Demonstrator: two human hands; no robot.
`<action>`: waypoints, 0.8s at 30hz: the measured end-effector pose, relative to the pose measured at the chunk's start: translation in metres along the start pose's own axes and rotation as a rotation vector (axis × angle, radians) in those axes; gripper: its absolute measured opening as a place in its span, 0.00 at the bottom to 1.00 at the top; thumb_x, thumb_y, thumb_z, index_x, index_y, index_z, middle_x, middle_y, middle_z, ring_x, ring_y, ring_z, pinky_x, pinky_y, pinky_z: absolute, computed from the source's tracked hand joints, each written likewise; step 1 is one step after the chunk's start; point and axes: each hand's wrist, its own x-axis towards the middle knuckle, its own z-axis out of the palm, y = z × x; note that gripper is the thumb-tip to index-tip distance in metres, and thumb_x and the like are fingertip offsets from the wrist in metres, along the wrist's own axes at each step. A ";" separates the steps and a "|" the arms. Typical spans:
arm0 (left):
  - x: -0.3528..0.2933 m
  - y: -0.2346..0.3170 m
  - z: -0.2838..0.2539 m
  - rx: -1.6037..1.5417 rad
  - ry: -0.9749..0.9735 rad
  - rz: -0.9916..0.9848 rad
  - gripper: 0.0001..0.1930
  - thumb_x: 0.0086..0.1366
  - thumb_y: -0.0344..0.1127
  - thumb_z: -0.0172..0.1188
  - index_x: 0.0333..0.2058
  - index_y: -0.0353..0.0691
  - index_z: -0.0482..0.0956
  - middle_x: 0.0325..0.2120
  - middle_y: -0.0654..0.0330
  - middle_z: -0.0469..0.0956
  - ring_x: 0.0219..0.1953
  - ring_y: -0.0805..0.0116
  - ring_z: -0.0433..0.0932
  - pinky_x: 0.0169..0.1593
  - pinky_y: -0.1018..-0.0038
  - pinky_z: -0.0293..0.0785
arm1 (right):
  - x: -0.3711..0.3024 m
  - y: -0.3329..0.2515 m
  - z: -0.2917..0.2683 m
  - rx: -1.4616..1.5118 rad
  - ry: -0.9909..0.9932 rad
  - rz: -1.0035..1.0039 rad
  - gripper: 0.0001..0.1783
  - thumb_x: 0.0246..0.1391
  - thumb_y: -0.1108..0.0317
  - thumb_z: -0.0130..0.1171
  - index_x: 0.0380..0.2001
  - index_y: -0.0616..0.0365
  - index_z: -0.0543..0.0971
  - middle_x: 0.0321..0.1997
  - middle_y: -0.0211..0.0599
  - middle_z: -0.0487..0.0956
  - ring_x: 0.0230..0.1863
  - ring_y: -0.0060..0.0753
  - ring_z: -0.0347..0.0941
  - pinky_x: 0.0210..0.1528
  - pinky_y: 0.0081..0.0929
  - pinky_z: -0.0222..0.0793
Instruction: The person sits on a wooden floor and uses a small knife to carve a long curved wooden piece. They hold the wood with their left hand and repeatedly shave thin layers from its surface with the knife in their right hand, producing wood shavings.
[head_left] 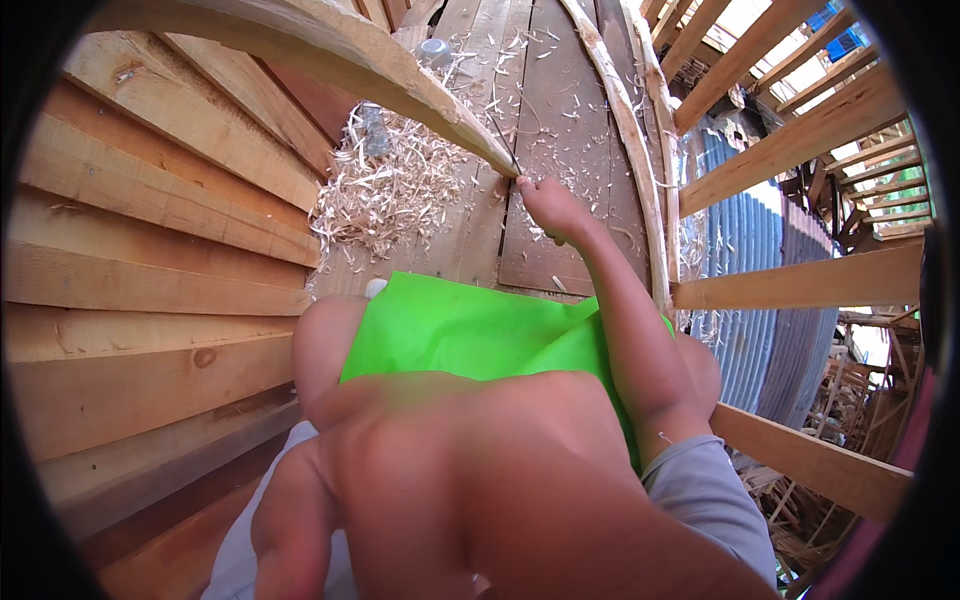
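Note:
My right hand (pixel 556 208) is closed at the near end of a long pale wooden strip (pixel 400 75), which slants in from the upper left. From its fingertips runs a thin dark blade-like piece (pixel 505 145), lying along the strip's end; its handle, if any, is hidden in the fist. Very large and blurred, my left hand (pixel 450 450) is close in front of the camera. Its fingers are mostly hidden, so what they do does not show. A bright green cloth (pixel 440 320) covers my lap.
Curly wood shavings (pixel 385 190) are heaped on the plank floor (pixel 545 250) ahead. A clear container (pixel 432 52) stands beyond them. Stepped wooden boards (pixel 160 280) rise at left. Wooden rails (pixel 800 280) bound the right side, with corrugated metal sheets (pixel 740 250) outside.

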 end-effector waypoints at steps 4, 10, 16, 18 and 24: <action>-0.002 0.003 0.002 0.007 0.003 0.010 0.11 0.69 0.37 0.49 0.26 0.43 0.74 0.25 0.59 0.69 0.23 0.70 0.67 0.25 0.75 0.58 | 0.006 -0.002 -0.006 -0.012 -0.065 0.017 0.34 0.68 0.48 0.39 0.43 0.76 0.75 0.29 0.51 0.79 0.27 0.47 0.79 0.26 0.43 0.77; -0.004 0.005 0.003 0.022 0.013 0.025 0.08 0.66 0.34 0.50 0.28 0.43 0.73 0.29 0.59 0.70 0.27 0.68 0.69 0.28 0.74 0.60 | 0.001 -0.003 -0.003 -0.031 -0.063 0.020 0.34 0.68 0.48 0.39 0.43 0.76 0.75 0.31 0.52 0.79 0.29 0.48 0.80 0.27 0.43 0.77; -0.006 0.013 -0.006 0.152 0.128 0.168 0.04 0.64 0.32 0.51 0.30 0.43 0.72 0.33 0.58 0.70 0.31 0.66 0.71 0.32 0.73 0.61 | -0.004 -0.006 -0.008 -0.048 -0.083 0.048 0.33 0.69 0.48 0.37 0.44 0.75 0.75 0.33 0.53 0.79 0.32 0.49 0.80 0.31 0.43 0.78; -0.007 0.009 -0.019 0.323 0.380 0.447 0.03 0.63 0.31 0.51 0.30 0.43 0.72 0.35 0.58 0.70 0.32 0.65 0.72 0.33 0.72 0.62 | -0.012 -0.002 -0.016 -0.073 -0.038 0.104 0.33 0.69 0.49 0.37 0.45 0.74 0.76 0.34 0.54 0.80 0.33 0.49 0.80 0.32 0.43 0.78; -0.061 0.025 -0.134 1.250 1.177 0.885 0.20 0.61 0.28 0.55 0.52 0.38 0.65 0.47 0.56 0.69 0.55 0.59 0.69 0.58 0.61 0.66 | -0.011 -0.023 0.003 -0.011 -0.033 0.024 0.32 0.69 0.50 0.38 0.47 0.74 0.76 0.44 0.64 0.80 0.41 0.58 0.80 0.45 0.50 0.75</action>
